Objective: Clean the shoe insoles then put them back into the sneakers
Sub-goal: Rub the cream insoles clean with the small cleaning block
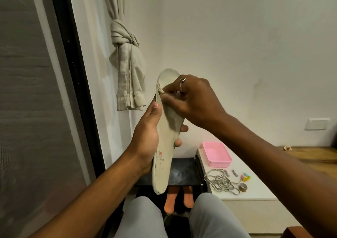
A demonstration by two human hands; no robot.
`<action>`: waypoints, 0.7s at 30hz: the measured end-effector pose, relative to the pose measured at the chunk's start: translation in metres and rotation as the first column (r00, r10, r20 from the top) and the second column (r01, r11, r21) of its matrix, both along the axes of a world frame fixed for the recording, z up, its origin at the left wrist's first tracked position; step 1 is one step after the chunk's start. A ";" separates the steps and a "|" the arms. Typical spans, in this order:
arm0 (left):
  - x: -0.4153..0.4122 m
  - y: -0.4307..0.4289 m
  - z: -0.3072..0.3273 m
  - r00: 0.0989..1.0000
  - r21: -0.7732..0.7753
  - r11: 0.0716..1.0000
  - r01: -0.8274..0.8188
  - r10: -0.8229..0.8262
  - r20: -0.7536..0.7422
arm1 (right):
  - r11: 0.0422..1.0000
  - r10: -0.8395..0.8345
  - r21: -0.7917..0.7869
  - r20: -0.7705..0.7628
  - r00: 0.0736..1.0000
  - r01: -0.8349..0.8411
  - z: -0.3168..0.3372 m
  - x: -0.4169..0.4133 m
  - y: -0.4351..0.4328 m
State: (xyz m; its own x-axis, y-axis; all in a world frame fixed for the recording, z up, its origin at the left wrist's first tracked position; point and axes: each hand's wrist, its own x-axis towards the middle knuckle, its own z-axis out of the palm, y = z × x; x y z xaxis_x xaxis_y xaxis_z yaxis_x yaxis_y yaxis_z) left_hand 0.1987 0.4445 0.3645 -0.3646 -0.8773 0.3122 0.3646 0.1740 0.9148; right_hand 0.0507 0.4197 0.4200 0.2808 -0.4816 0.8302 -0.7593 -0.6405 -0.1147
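A long cream insole [164, 146] stands almost upright in front of me, toe end up, with a small red mark near its heel. My left hand [147, 135] grips it around the middle from the left. My right hand [191, 99], with a ring on one finger, presses a small cream wad of cloth [160, 89] against the insole's upper left edge. Two orange insoles [179, 199] lie low between my knees on a dark surface. No sneakers are in view.
A white low table [255, 185] at the right carries a pink tray [217, 154], tangled grey laces [220, 181], a tape roll [243, 187] and small items. A knotted curtain [127, 73] hangs at the left beside a dark window frame. A black stool [182, 172] stands below.
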 end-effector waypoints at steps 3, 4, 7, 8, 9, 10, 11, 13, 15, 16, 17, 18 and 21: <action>-0.001 0.003 0.000 0.998 -0.005 1.000 0.022 -0.022 0.052 | 0.990 -0.126 -0.053 0.099 0.987 0.132 0.015 -0.015 -0.014; -0.001 0.005 -0.001 0.997 -0.002 1.000 0.030 -0.029 0.071 | 0.986 -0.148 -0.048 0.153 0.977 0.157 0.019 -0.019 -0.019; -0.002 0.005 -0.002 0.998 0.003 1.000 0.014 -0.014 0.059 | 0.998 -0.058 -0.021 0.140 0.988 0.061 0.009 -0.009 -0.016; -0.002 0.003 -0.002 0.999 0.002 1.000 0.007 -0.007 0.044 | 1.000 -0.016 -0.004 0.092 0.996 0.016 0.003 -0.003 -0.011; -0.001 0.002 -0.002 0.999 0.001 1.000 0.004 -0.004 0.032 | 1.000 0.012 0.009 0.056 0.998 -0.012 0.000 0.001 -0.006; -0.001 0.002 -0.001 1.000 -0.001 1.000 0.008 -0.008 0.025 | 1.000 0.009 0.005 0.047 0.999 -0.009 0.000 0.000 -0.005; -0.001 0.003 0.000 0.999 -0.003 1.000 0.014 -0.013 0.030 | 0.999 -0.029 -0.015 0.062 0.998 0.030 0.004 -0.004 -0.008; -0.001 0.005 0.000 0.998 -0.005 1.000 0.024 -0.024 0.061 | 0.988 -0.136 -0.055 0.137 0.981 0.145 0.015 -0.014 -0.019; -0.002 0.006 -0.001 0.997 -0.004 1.000 0.020 -0.020 0.070 | 0.985 -0.149 -0.056 0.171 0.974 0.161 0.017 -0.014 -0.023; -0.002 0.005 -0.001 0.998 -0.003 1.000 0.012 -0.012 0.056 | 0.991 -0.113 -0.056 0.144 0.983 0.122 0.012 -0.010 -0.021; -0.002 0.004 -0.001 0.999 -0.002 1.000 0.004 -0.004 0.034 | 0.996 -0.068 -0.045 0.102 0.992 0.073 0.007 -0.004 -0.015; -0.002 0.002 -0.001 1.000 -0.001 1.000 -0.002 0.002 0.014 | 0.999 -0.023 -0.024 0.065 0.998 0.025 0.002 0.001 -0.009; 0.000 0.002 0.001 1.000 -0.011 1.000 0.000 0.000 0.004 | 0.999 -0.031 -0.032 0.049 0.998 0.033 0.005 -0.003 -0.006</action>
State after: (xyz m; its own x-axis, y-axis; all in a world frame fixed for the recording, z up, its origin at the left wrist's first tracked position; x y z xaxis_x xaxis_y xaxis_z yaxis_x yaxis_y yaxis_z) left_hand 0.1983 0.4462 0.3652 -0.3661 -0.8738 0.3201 0.3611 0.1836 0.9143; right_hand 0.0474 0.4133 0.4248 0.2251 -0.4621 0.8578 -0.7735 -0.6201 -0.1311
